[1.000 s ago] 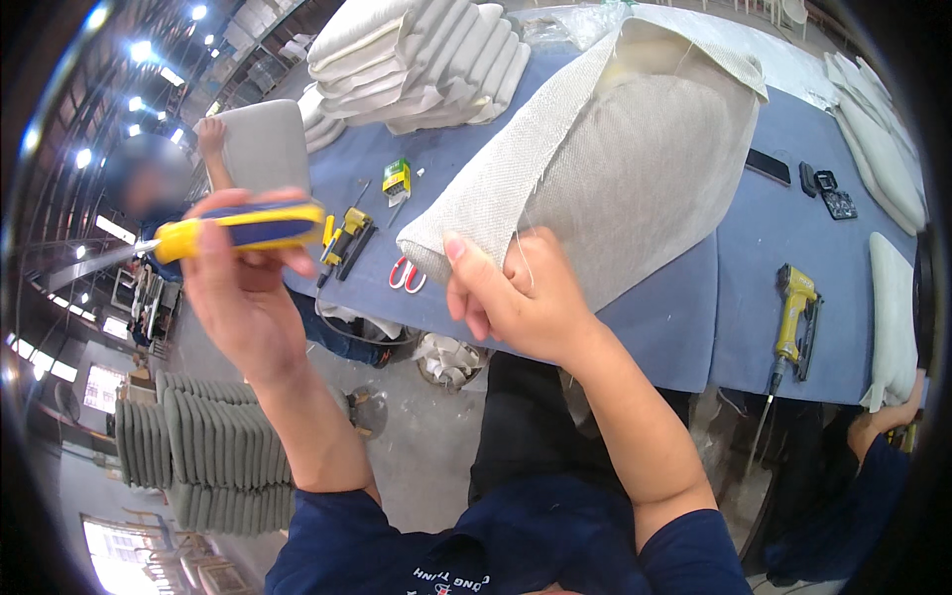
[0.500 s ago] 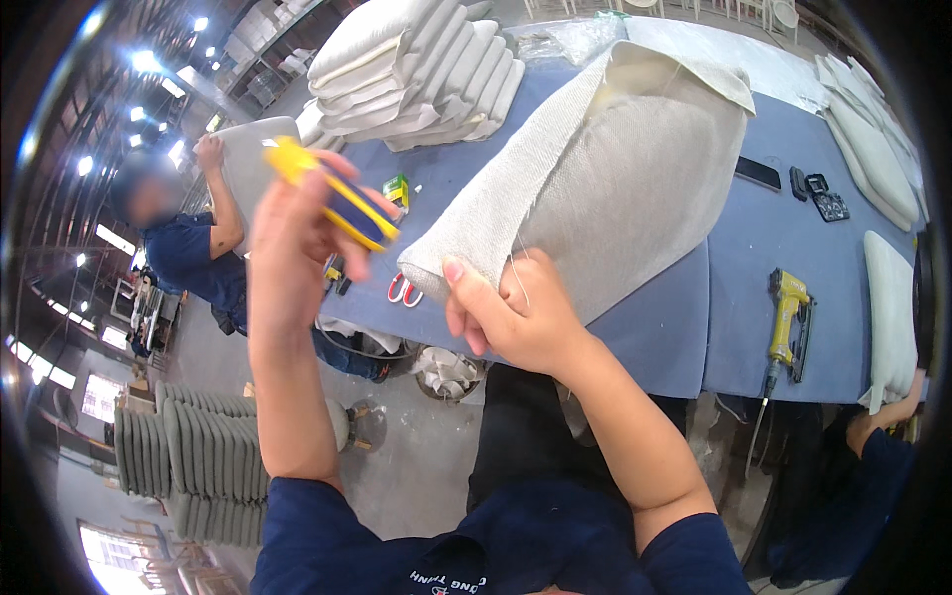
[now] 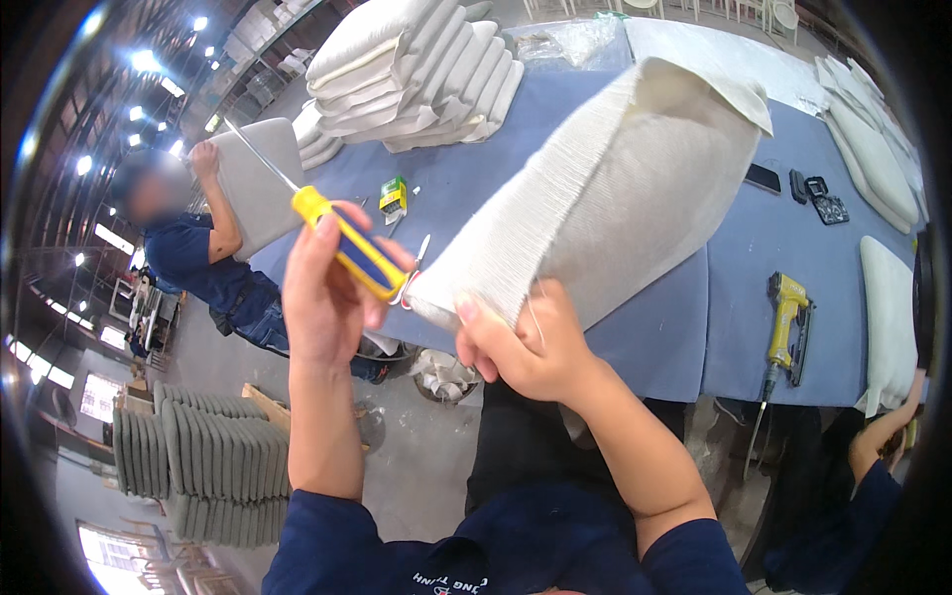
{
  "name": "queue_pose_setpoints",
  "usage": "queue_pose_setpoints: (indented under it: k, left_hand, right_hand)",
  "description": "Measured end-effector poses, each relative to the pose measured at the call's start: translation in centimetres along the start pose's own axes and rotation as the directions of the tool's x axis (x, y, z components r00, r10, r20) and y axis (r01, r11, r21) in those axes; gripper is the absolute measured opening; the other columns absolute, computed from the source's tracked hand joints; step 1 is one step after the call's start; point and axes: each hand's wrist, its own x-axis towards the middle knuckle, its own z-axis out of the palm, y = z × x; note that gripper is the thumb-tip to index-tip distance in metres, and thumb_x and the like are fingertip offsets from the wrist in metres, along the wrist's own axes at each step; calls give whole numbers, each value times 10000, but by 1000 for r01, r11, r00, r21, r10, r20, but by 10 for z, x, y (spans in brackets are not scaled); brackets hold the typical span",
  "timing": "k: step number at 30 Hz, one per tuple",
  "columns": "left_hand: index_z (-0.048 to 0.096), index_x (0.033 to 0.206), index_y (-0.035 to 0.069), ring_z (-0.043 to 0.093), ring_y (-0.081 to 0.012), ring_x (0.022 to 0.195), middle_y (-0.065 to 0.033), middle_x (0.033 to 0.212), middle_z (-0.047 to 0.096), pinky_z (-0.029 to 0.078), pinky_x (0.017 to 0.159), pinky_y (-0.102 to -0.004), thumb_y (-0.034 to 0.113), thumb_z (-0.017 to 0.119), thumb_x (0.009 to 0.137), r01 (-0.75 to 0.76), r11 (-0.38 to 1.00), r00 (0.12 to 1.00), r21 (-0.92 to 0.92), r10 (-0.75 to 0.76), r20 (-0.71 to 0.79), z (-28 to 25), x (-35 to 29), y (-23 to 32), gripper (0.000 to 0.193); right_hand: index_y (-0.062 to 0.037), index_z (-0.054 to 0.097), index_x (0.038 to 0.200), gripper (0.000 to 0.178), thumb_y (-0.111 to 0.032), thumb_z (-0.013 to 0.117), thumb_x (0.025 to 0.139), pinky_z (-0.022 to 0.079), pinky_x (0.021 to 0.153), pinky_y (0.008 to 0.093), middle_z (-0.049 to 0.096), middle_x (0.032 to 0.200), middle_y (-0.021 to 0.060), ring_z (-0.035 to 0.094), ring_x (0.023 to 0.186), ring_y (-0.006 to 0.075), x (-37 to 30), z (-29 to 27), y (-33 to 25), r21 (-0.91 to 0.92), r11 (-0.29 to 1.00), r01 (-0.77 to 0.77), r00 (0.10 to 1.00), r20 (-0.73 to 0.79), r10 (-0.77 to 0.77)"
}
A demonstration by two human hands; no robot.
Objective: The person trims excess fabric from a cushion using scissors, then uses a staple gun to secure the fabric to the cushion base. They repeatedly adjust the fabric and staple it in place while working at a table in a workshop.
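Note:
Between the thumb and fingers of my left hand is a screwdriver with a yellow and blue handle. Its thin metal shaft points up and to the left. My right hand grips the near edge of a light grey fabric-covered seat cushion, held tilted above the table. The fabric is folded over along one side, and its far end gapes. A loose thread hangs by my right fingers. Just beyond the left hand, red-and-white-handled scissors lie partly hidden on the table.
Covered cushions are stacked at the back of the blue table. A yellow staple gun with a hose lies at right, near a phone. A small green-yellow box sits at left. A co-worker handles another cushion.
The screwdriver has turned in my left hand, so its shaft now shows. That hand has moved right and lower. My right hand and the cushion have shifted slightly right and nearer.

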Motion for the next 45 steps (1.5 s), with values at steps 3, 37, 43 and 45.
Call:
queue_pose_setpoints:
  k: [3,37,43,45]
  left_hand:
    - [578,1237,48,651,-167,591,-209,925,717,492,447,-248,422,474,1168,-263,950,960,-168,275,51,-30,3,16,394]
    - [540,1359,1,752,-193,769,-166,1064,719,642,608,-294,486,528,1156,-482,864,821,146,504,-268,2,-74,-51,526]
    - [558,1374,-17,656,-119,740,-99,868,694,537,578,-244,509,490,1174,-679,726,624,106,647,-437,-25,-58,-2,567]
    - [573,1316,-26,662,-142,795,-88,1034,667,540,675,-258,470,576,1139,-645,730,661,226,682,-313,-35,-68,-24,527]
  right_hand:
    - [44,698,958,214,-108,593,1064,475,492,292,683,641,75,584,486,123,-17,1,-4,97,995,35,999,-16,-33]
    - [41,717,764,419,-215,575,1065,480,437,267,691,618,80,623,471,133,-25,2,-25,85,987,-135,990,-36,138]
    - [-11,691,710,422,-147,593,1098,458,503,325,648,591,37,588,482,138,-21,2,-23,105,989,-106,994,-21,109]
    - [-13,688,705,436,-162,591,1103,460,508,325,635,577,35,590,483,140,-20,4,-24,97,988,-121,992,-27,124]
